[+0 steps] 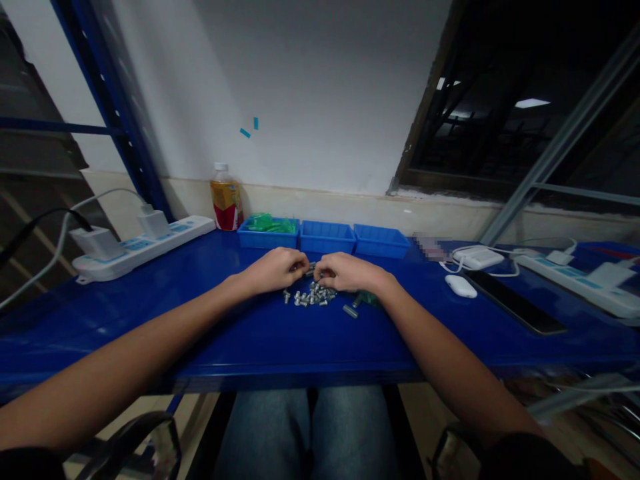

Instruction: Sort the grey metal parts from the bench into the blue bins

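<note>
A small heap of silvery metal screws (316,293) lies on the blue tabletop (300,340) in front of me. My left hand (280,269) is over the heap's far left side, its fingers pinched together. Opposite it, my right hand (347,272) has its fingers curled closed above the pile's right side. Small metal pieces (311,269) show between the two sets of fingertips; whether either hand grips one is too small to tell. A longer metal cylinder (351,311) rests just right of the heap. Beneath my right wrist, a green item (369,298) is partly hidden.
Behind my hands stand three blue trays in a row: a left tray (267,241) with green pieces, a middle tray (327,244) and a right tray (383,248). A drink bottle (226,200) and power strip (145,250) are left. A phone (515,303) and white case (461,287) lie right.
</note>
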`<state>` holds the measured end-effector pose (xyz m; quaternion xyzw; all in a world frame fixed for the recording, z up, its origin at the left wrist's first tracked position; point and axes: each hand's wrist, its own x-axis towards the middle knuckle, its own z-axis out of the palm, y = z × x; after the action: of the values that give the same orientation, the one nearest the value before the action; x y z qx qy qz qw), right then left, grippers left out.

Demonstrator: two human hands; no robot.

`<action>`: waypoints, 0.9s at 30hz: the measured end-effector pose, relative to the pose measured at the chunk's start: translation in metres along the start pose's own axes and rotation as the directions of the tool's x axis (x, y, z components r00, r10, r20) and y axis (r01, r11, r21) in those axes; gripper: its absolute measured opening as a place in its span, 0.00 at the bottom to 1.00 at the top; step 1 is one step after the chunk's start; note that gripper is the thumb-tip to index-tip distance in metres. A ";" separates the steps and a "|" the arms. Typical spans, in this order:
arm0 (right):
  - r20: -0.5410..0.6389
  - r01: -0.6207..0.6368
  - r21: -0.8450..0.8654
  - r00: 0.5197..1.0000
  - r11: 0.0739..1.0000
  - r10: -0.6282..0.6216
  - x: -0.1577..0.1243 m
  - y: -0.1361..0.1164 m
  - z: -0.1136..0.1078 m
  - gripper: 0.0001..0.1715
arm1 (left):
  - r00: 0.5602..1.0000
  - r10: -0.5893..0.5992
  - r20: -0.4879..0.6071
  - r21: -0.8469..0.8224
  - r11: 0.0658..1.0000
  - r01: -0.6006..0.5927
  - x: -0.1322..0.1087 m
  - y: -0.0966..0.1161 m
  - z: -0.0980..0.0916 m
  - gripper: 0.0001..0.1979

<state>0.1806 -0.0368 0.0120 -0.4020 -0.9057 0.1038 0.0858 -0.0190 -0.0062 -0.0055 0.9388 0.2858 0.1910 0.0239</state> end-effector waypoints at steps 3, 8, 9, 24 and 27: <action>-0.084 0.006 0.053 0.996 0.999 -0.002 0.002 0.006 0.000 0.07 | 0.999 0.035 0.022 -0.011 0.999 -0.034 0.000 0.003 0.000 0.10; -0.495 -0.184 -0.010 0.855 0.983 0.155 0.006 0.042 -0.005 0.11 | 0.984 0.160 0.077 -0.063 0.986 -0.156 -0.002 0.011 -0.006 0.11; -0.572 -0.264 -0.040 0.797 0.964 0.195 0.005 0.051 -0.005 0.11 | 0.978 0.184 0.094 -0.073 0.981 -0.178 -0.002 0.012 -0.007 0.11; -0.607 -0.490 -0.127 0.726 0.863 0.323 0.012 0.055 0.008 0.16 | 0.990 0.053 0.128 -0.061 0.997 -0.045 -0.002 0.007 0.001 0.09; -0.600 -0.343 -0.127 0.774 0.931 0.203 0.015 0.035 0.012 0.15 | 0.995 0.025 0.092 -0.097 0.995 -0.016 -0.002 0.007 -0.002 0.08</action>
<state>0.1923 -0.0038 -0.0071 -0.5495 -0.7738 -0.1167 0.2928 -0.0174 -0.0132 -0.0034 0.9474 0.2651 0.1605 0.0802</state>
